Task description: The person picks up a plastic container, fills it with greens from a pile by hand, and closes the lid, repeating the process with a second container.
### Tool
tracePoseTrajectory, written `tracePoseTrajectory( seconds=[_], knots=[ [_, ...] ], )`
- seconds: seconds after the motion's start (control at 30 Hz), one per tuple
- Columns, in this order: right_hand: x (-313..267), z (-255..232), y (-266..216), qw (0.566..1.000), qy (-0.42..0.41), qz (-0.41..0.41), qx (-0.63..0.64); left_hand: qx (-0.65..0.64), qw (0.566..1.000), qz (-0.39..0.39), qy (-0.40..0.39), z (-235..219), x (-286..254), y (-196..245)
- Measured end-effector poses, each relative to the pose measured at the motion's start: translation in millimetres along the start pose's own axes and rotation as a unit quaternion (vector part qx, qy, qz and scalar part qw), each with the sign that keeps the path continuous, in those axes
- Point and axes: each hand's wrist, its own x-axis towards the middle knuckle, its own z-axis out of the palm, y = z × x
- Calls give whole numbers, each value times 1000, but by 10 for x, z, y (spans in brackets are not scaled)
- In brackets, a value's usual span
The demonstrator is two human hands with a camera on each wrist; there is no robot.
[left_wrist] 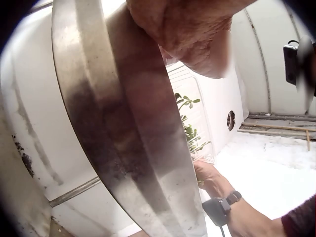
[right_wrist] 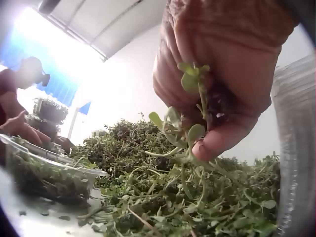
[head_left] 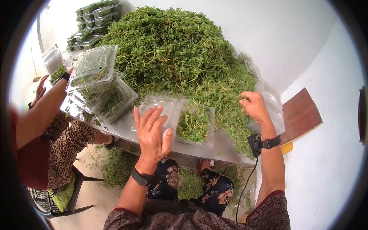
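My right hand [head_left: 256, 107] pinches a sprig of leafy greens [right_wrist: 200, 98] between thumb and fingers, over the right side of a large heap of loose greens [head_left: 172, 50]. Palm showing and fingers spread, my left hand [head_left: 151, 134] hangs at the table's near edge with nothing in it. Just beyond it lies an opened clear plastic clamshell box [head_left: 207, 142], its right half partly filled with greens. The box's other half [head_left: 157, 101] lies flat behind my left fingers. In the left wrist view the table's metal edge [left_wrist: 113, 98] hides most of the tabletop.
Filled clamshell boxes [head_left: 94, 69] stand stacked left of the heap, with more stacked packs [head_left: 99, 17] at the back left. Nested clear boxes [head_left: 270, 97] stand on the right near a brown board [head_left: 303, 115]. Another person's arm [head_left: 42, 105] reaches in at left, above a black chair [head_left: 76, 188].
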Motion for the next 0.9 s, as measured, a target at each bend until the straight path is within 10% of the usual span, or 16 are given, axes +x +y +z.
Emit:
tracePoseTrajectory(
  seconds=[0.9],
  knots=[
    [-269,437,173,948,49,-8,-313,5,1000,-7,5,17,5,13]
  ],
)
